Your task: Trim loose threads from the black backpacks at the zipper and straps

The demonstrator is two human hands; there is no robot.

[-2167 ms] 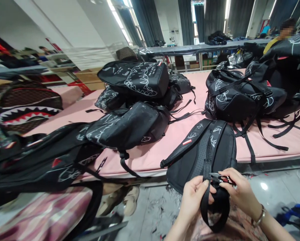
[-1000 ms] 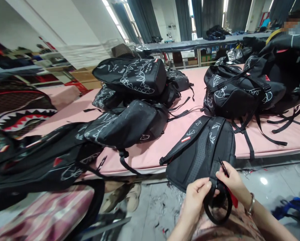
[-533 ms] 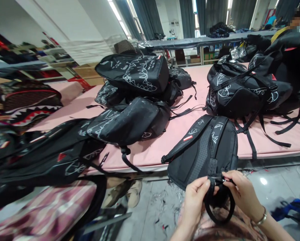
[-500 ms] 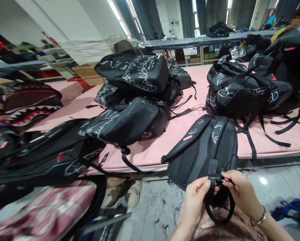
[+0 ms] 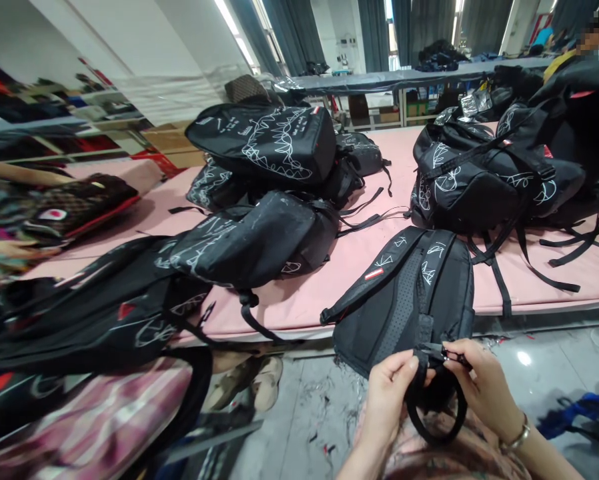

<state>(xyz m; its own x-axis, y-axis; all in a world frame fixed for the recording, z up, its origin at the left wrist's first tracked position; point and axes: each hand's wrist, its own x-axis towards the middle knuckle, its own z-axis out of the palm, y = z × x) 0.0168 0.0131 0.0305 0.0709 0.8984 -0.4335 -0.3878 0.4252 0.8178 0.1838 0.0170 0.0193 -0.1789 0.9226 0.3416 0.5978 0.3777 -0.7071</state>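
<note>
A black backpack [image 5: 402, 300] lies strap side up over the near edge of the pink table, its lower end towards me. My left hand [image 5: 392, 387] is closed on a black webbing strap [image 5: 415, 377] of it, pinched between thumb and fingers. The strap hangs in a loop below both hands. Close beside it, my right hand [image 5: 484, 377] is closed around small dark thread snips [image 5: 433, 348]; their grey tip points left at the strap, partly hidden by the fingers.
Black backpacks with white line drawings [image 5: 279, 150] are piled on the pink table [image 5: 369, 237], with another pile [image 5: 469, 180] to the right. At left a co-worker's arm [image 5: 24, 172] reaches to a brown patterned bag [image 5: 92, 203]. Blue straps [image 5: 579, 417] lie on the floor at right.
The co-worker at left has shifted the brown patterned bag, which now lies turned another way. My hands, the strap and the backpack stay almost where they were.
</note>
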